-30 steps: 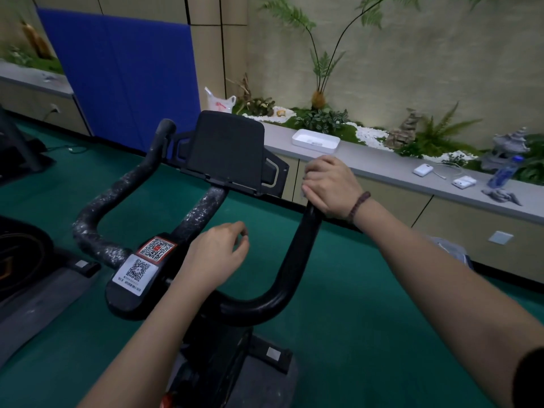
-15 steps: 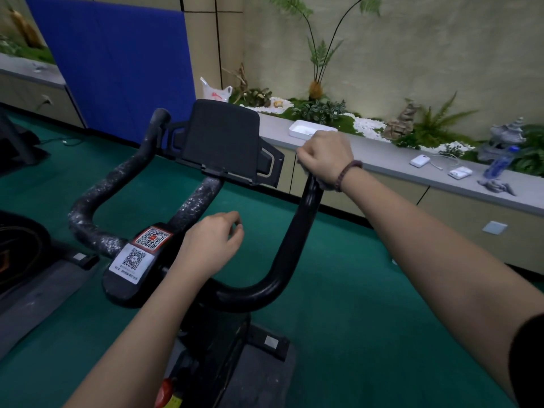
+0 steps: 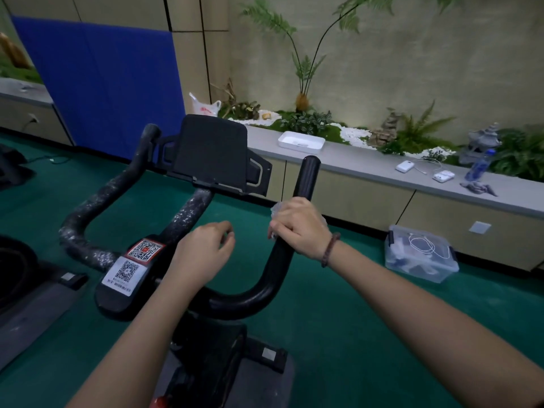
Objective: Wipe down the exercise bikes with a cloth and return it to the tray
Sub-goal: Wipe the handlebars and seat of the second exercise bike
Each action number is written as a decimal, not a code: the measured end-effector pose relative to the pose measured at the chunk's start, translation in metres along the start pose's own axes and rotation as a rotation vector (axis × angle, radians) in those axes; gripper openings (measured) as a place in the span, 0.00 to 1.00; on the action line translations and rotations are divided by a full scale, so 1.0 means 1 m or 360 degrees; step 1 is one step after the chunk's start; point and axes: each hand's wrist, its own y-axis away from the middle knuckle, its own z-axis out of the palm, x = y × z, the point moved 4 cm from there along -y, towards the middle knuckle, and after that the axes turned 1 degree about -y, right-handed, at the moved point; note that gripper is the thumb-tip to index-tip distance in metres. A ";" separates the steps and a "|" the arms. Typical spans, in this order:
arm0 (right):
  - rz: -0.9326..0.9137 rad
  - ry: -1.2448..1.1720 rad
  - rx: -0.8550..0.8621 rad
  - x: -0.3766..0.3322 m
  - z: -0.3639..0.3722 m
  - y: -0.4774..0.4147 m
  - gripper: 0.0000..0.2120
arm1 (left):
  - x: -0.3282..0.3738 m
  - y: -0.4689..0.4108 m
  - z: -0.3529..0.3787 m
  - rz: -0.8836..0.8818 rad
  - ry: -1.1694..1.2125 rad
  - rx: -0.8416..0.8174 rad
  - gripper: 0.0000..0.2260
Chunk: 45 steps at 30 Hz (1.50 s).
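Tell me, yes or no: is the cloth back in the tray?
No: the right hand grips the cloth against the handlebar, far from the tray on the ledge.

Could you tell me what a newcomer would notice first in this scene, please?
The black exercise bike fills the centre, the right hand gripping its right handlebar through a pale cloth. The left hand hovers beside the stem, loosely curled, holding nothing. Behind, a white tray sits on the grey ledge, and a blue mat stands at left.
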 end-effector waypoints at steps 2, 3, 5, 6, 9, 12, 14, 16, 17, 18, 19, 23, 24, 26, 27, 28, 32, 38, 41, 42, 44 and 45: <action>-0.0231 0.0223 0.0016 0.008 0.001 -0.001 0.23 | -0.001 0.000 0.000 0.0003 0.0005 0.0019 0.08; -0.0324 0.0362 0.0007 0.015 0.000 -0.005 0.22 | -0.001 0.000 0.000 0.0004 0.0008 0.0022 0.08; -0.0477 0.0665 0.0021 0.033 -0.008 -0.022 0.21 | -0.002 0.000 0.000 0.0002 0.0016 0.0023 0.08; -0.0510 0.0791 0.0013 0.039 -0.015 -0.032 0.21 | -0.003 0.000 -0.001 -0.0002 0.0018 0.0025 0.08; -0.0397 0.0907 -0.0126 0.052 -0.038 -0.063 0.24 | -0.002 0.000 -0.001 -0.0019 0.0029 0.0037 0.08; -0.0084 0.0763 -0.0289 0.062 -0.051 -0.086 0.24 | -0.002 -0.002 -0.001 -0.0049 0.0021 0.0028 0.08; 0.0238 0.0597 -0.0437 0.071 -0.055 -0.100 0.21 | -0.002 -0.003 0.000 -0.0062 0.0016 0.0016 0.09; 0.0352 0.0646 -0.0542 0.068 -0.056 -0.107 0.19 | -0.001 -0.003 0.000 -0.0077 0.0006 0.0013 0.08; 0.0316 0.0723 -0.0566 0.064 -0.054 -0.107 0.19 | -0.001 -0.002 0.000 -0.0086 0.0000 0.0009 0.08; 0.0250 0.0797 -0.0572 0.059 -0.052 -0.105 0.19 | 0.000 -0.001 -0.001 -0.0095 -0.0010 0.0003 0.08; 0.0174 0.0862 -0.0578 0.054 -0.050 -0.101 0.20 | 0.000 0.000 -0.001 -0.0104 -0.0024 -0.0004 0.08; -0.0014 0.1065 -0.0655 0.034 -0.047 -0.087 0.22 | 0.000 0.003 -0.003 -0.0130 -0.0040 0.0008 0.09; -0.0059 0.1111 -0.0709 0.027 -0.042 -0.084 0.23 | -0.001 0.003 -0.004 -0.0132 -0.0048 0.0009 0.09; -0.0134 0.1138 -0.0839 0.011 -0.024 -0.071 0.21 | -0.001 0.004 -0.004 -0.0146 -0.0063 0.0008 0.09; -0.0156 0.1102 -0.0905 0.002 -0.011 -0.063 0.20 | -0.001 0.004 -0.004 -0.0152 -0.0066 0.0009 0.09; -0.0157 0.1045 -0.0970 -0.007 -0.002 -0.055 0.20 | -0.001 0.004 -0.004 -0.0156 -0.0069 0.0010 0.09; -0.0028 0.0680 -0.1025 -0.026 0.008 -0.041 0.22 | -0.001 0.005 -0.006 -0.0184 -0.0085 0.0028 0.09; -0.0183 0.0511 -0.0675 -0.011 -0.006 -0.027 0.22 | -0.001 0.007 -0.006 -0.0208 -0.0102 0.0016 0.10; -0.0184 0.0693 -0.0555 0.014 -0.017 -0.047 0.23 | -0.002 0.005 -0.005 -0.0237 -0.0119 0.0011 0.10; -0.0149 0.0717 -0.0522 0.017 -0.016 -0.050 0.23 | -0.002 0.004 -0.004 -0.0250 -0.0124 0.0003 0.10; -0.0100 0.0746 -0.0482 0.017 -0.009 -0.045 0.24 | -0.003 0.005 -0.003 -0.0271 -0.0130 0.0001 0.10; -0.0078 0.0726 -0.0445 0.015 -0.008 -0.041 0.23 | -0.003 0.005 -0.002 -0.0275 -0.0136 0.0010 0.10</action>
